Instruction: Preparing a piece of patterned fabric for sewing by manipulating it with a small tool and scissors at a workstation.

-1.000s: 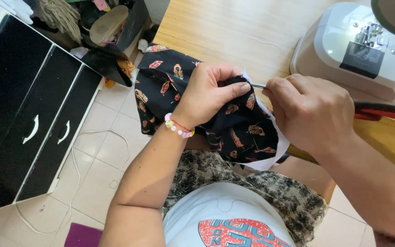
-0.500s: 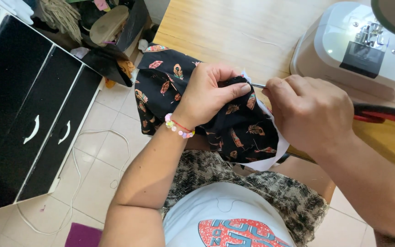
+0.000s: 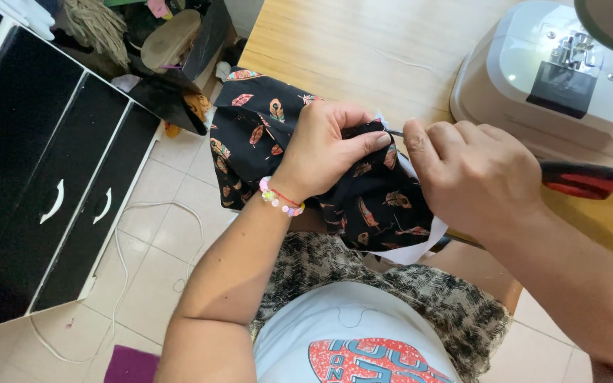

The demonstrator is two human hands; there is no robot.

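Fabric [image 3: 264, 135], black with orange feather print, hangs off the front edge of the wooden table [image 3: 349, 35] and bunches up between both hands above the lap. I see the left hand [image 3: 324, 152] with thumb pressed against the curled fingers, pinching a fold of the cloth at its top edge; a beaded bracelet [image 3: 280, 199] sits on that wrist. The right hand [image 3: 473, 174] is closed tight just beside it, fingers pressed together around a thin dark tool [image 3: 394, 132] whose tip pokes out toward the left thumb; I can't tell what the tool is, since most of it is hidden inside the fist. A white layer [image 3: 413, 250] peeks out under the fabric's lower edge, mostly covered. A white sewing machine [image 3: 533, 78] stands at the top right, cut off by the frame, with a blurred grey shape over its corner. Something red and black [image 3: 590, 181] sticks out behind the right wrist, partly hidden, unclear. A black cabinet [image 3: 30, 177] with white handles is on the left, and a white cord [image 3: 143, 234] lies on the tiled floor.
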